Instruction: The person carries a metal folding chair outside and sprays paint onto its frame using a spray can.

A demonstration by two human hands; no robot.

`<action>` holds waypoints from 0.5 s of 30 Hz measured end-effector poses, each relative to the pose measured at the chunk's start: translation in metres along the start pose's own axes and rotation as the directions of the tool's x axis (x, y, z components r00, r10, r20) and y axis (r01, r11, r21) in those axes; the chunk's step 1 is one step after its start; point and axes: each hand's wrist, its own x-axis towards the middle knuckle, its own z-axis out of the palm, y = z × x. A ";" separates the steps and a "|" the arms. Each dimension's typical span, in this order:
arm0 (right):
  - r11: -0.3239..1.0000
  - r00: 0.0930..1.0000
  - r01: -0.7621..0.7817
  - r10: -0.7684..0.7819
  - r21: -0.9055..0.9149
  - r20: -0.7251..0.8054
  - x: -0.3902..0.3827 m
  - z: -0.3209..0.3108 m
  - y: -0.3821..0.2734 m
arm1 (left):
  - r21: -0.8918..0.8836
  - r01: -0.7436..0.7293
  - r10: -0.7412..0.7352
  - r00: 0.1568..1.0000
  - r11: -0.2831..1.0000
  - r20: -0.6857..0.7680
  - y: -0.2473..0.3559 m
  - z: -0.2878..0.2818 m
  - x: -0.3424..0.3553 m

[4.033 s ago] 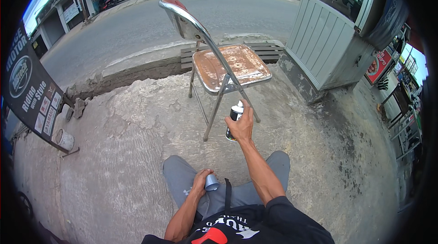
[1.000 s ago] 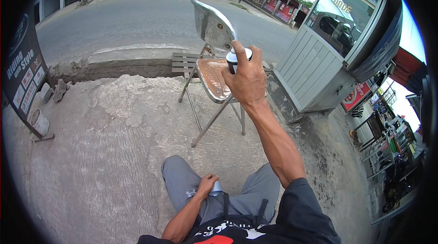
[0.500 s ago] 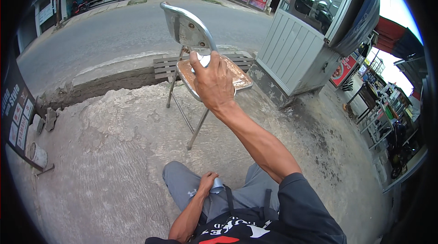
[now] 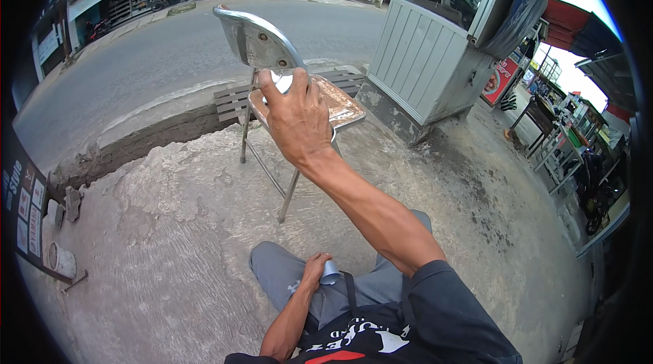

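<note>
Right hand (image 4: 298, 119) is wrapped round the white-topped spray can (image 4: 282, 83), and it's way up from four seconds ago: was down by the folding chair's (image 4: 337, 97) legs, now overlaps the seat's left part. Chair's still standing on the far side of the knees. Left hand (image 4: 314, 269) still has fingers curled round the bluish-grey cap (image 4: 329, 273), near, on the lap.
</note>
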 end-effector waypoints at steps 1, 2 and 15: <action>0.997 0.994 -0.076 0.074 0.032 0.077 -0.011 0.006 0.010 | 0.013 -0.006 0.005 1.000 1.000 0.015 -0.004 -0.001 -0.001; 0.987 0.978 -0.154 0.144 0.055 0.152 -0.021 0.012 0.024 | 0.016 0.001 -0.001 1.000 1.000 0.016 -0.004 0.001 -0.002; 0.318 0.800 -0.578 0.404 0.752 0.444 -0.057 -0.020 0.137 | 0.071 0.025 -0.038 0.980 0.997 0.195 0.081 0.011 -0.072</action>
